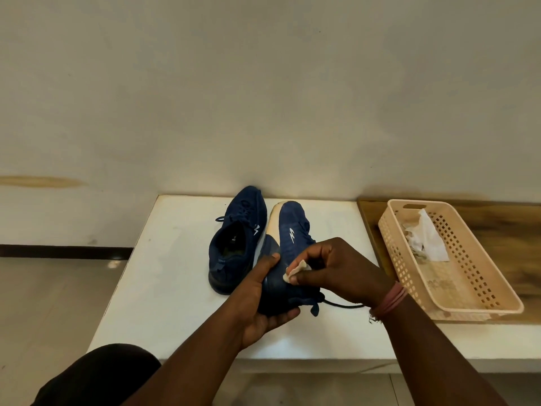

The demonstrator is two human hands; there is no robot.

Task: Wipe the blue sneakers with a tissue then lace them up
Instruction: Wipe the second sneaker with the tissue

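Two blue sneakers are on the white table [164,288]. The left sneaker [237,238] stands upright with its opening facing me. The right sneaker [289,230] is tipped on its side, white sole edge to the left, heel towards me. My left hand [260,300] grips its heel from below and from the left. My right hand [336,268] pinches a small folded tissue [295,269] against the sneaker's blue side near the heel. A dark lace end [342,305] trails out beneath my right wrist.
A beige perforated plastic basket [474,282] sits on a wooden surface to the right, with crumpled white tissues [424,238] inside. The wall runs close behind the sneakers. The table's left edge drops to a tiled floor. My dark-clad knee [99,373] is at the lower left.
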